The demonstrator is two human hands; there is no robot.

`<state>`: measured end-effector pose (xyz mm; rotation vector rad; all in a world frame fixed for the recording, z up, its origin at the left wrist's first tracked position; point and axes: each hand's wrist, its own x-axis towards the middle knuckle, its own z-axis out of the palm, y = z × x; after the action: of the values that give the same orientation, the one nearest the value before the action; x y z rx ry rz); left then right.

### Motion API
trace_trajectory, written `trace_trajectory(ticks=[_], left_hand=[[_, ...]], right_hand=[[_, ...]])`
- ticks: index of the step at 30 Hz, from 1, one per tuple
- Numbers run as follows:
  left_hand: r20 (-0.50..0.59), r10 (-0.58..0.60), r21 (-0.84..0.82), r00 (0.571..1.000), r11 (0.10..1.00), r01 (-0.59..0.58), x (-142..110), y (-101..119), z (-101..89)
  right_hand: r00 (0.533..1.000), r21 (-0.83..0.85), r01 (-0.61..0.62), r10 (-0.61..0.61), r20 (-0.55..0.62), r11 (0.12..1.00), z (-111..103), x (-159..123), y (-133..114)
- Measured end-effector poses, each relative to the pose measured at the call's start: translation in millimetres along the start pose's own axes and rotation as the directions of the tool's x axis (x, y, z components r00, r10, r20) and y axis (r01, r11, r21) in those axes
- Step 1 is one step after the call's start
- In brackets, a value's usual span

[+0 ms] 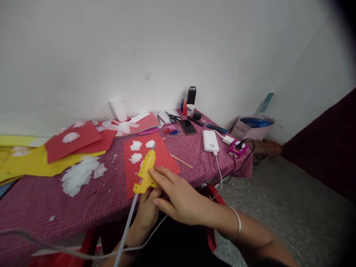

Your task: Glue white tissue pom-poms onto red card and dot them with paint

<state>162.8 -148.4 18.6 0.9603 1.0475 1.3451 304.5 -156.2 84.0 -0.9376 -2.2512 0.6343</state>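
A yellow hot glue gun (pixel 148 170) is held between my hands, nozzle pointing away over a red sheet of card (pixel 167 157). A long translucent glue stick (pixel 128 226) juts from its rear end. From below, my left hand (pixel 148 209) is closed round the lower handle, its fingers partly hidden. My right hand (pixel 180 194) comes from the right, its fingertips against the side of the gun and its thumb bent beneath them. White tissue pompoms (pixel 135 158) sit on the card, some covered by the gun.
Left lie a heap of white tissue pieces (pixel 80 176), red sheets (pixel 72 142) and yellow sheets (pixel 41 161). A wooden stick (pixel 180 161), phone (pixel 188 127), scissors (pixel 174 118), power bank (pixel 210 141) and purple power adapter (pixel 238 147) are right. A white cable (pixel 69 253) crosses in front.
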Motion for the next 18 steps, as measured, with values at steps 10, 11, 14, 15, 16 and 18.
trace_trajectory(ticks=[10,11,14,15,16,18], left_hand=[[0.234,-0.189,-0.285,0.954,0.925,0.253,13,25,1.4],[0.243,-0.196,-0.25,0.95,0.934,0.257,17,27,2.3],[0.263,-0.198,-0.136,0.944,0.961,0.24,33,28,8.6],[0.275,-0.193,-0.108,0.942,0.967,0.23,37,26,11.6],[0.285,-0.187,-0.083,0.94,0.972,0.218,41,23,15.0],[0.298,-0.164,-0.021,0.94,0.984,0.179,45,14,21.2]], right_hand=[[0.917,0.299,-0.063,0.173,-0.358,0.952,-4,11,47],[0.902,0.367,-0.125,0.259,-0.346,0.922,1,16,57],[0.894,0.652,-0.213,0.414,-0.17,0.728,18,29,85],[0.888,0.755,-0.21,0.444,-0.118,0.621,24,32,92],[0.892,0.786,-0.211,0.444,-0.089,0.582,29,34,97],[0.92,0.888,-0.224,0.387,0.058,0.4,38,37,102]])
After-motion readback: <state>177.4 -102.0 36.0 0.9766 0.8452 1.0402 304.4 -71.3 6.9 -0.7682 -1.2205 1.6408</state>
